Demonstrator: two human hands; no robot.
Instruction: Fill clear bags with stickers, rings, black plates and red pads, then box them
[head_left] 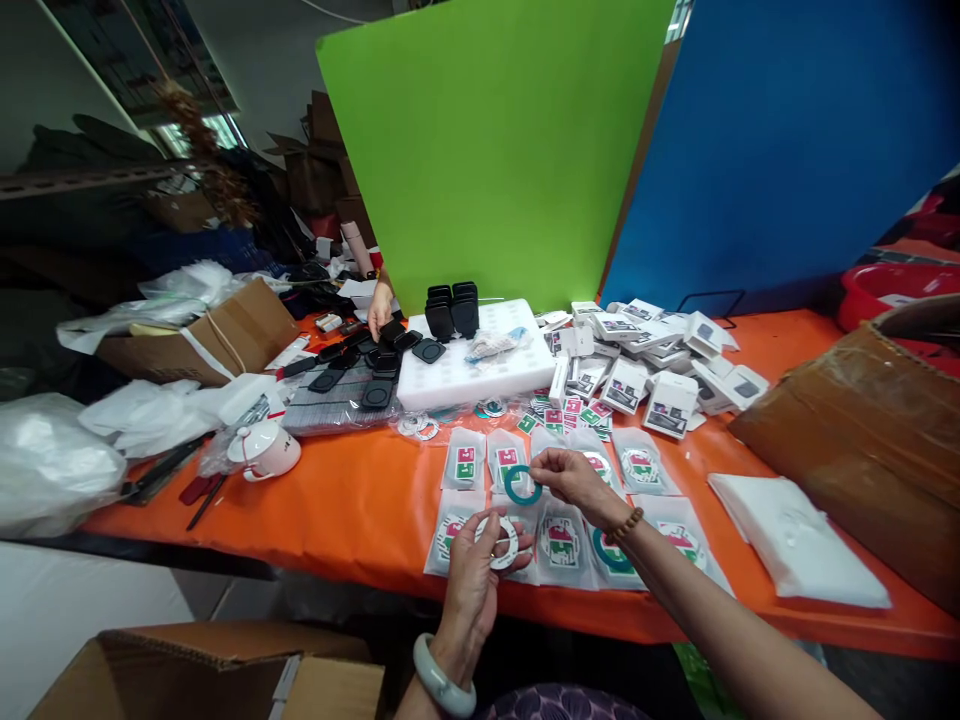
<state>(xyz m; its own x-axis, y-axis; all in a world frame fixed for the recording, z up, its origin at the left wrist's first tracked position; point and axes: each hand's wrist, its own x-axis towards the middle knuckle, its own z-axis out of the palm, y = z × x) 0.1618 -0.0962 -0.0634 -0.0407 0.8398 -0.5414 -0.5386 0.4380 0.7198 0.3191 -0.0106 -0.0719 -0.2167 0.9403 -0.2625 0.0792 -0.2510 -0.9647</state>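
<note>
1. Left of frame: white pot (264,450) on the orange table (352,505).
2. Upper centre-left: co-worker's hand (381,310) at the black devices (376,393).
3. Lower centre: left hand (474,570), palm up, thumb and fingers gripping white ring (513,546).
4. Centre: teal ring (509,487), up and right of white ring, in front of translucent packets (560,542).
5. Right hand (577,482), just right: fingers pinching teal ring's edge.
6. Right of centre: piled small boxes (670,403).
7. Lower right: white package (799,545), flat.

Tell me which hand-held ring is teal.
The teal ring is the one pinched by the right hand; the left hand holds a white ring instead.
</note>
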